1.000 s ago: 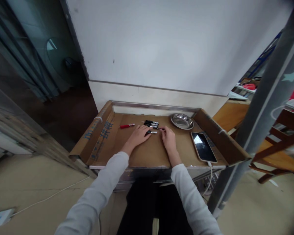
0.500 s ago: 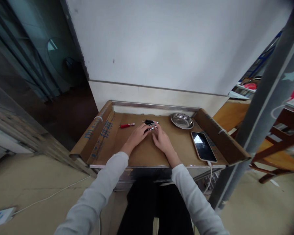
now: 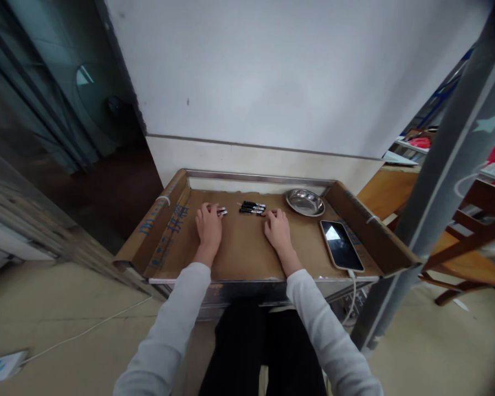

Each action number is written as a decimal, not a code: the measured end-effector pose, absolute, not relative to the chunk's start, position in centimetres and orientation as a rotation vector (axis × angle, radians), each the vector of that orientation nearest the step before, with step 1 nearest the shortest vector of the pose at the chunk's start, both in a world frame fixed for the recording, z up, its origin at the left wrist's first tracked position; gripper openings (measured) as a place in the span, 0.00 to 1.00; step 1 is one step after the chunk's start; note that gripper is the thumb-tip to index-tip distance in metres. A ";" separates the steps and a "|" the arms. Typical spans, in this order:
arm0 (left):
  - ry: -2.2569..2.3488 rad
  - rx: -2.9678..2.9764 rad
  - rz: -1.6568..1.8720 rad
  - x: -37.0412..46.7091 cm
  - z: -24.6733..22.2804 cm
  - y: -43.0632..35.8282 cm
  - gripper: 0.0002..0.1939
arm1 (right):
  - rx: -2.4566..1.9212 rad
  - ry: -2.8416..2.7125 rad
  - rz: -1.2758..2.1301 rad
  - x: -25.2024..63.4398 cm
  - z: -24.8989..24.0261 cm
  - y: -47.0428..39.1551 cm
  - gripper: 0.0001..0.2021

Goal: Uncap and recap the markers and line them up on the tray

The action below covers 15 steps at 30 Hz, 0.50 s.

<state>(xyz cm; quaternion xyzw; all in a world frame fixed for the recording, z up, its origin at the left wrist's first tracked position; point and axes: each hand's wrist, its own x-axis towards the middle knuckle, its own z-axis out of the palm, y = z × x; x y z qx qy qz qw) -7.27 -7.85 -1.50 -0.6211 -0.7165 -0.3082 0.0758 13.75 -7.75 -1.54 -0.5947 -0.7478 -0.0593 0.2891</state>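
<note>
My left hand point(image 3: 209, 225) is closed over pens at the left of the cardboard-lined tabletop. Two silver-white pen ends point(image 3: 222, 212) stick out to the right of its fingers; the rest of those pens is covered by the hand. In the middle lie several black pens point(image 3: 252, 207), side by side and roughly parallel. Just to their right rests my right hand point(image 3: 278, 226), its fingers bent but apart. Its fingertips are at the right end of the nearest pen, and no pen shows in its grasp.
A round steel dish point(image 3: 306, 203) stands at the back right. In front of it lies a phone point(image 3: 341, 246) with a white charging cable point(image 3: 352, 297). Raised cardboard sides point(image 3: 373, 228) border the table, and a grey metal post point(image 3: 433, 181) rises at the right.
My left hand has moved left from the black pens with a pen, over to where the red pen lay. My right hand has shifted slightly right, and the black pens are now uncovered.
</note>
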 end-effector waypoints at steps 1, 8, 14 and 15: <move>-2.153 -1.849 -0.932 -7.3 -1.6 -7.7 0.16 | -1.594 -1.999 -0.163 13.7 -1.6 -7.7 0.15; -1.932 -2.113 -1.031 -7.1 -2.7 -5.5 0.14 | -1.635 -2.013 -0.204 13.9 -2.1 -7.2 0.14; -1.808 -2.208 -1.089 -6.7 -3.1 -4.5 0.14 | -1.635 -2.026 -0.245 13.7 -2.1 -7.0 0.12; -1.817 -2.197 -1.093 -6.7 -3.2 -4.5 0.14 | -1.639 -2.030 -0.252 13.7 -2.1 -7.0 0.12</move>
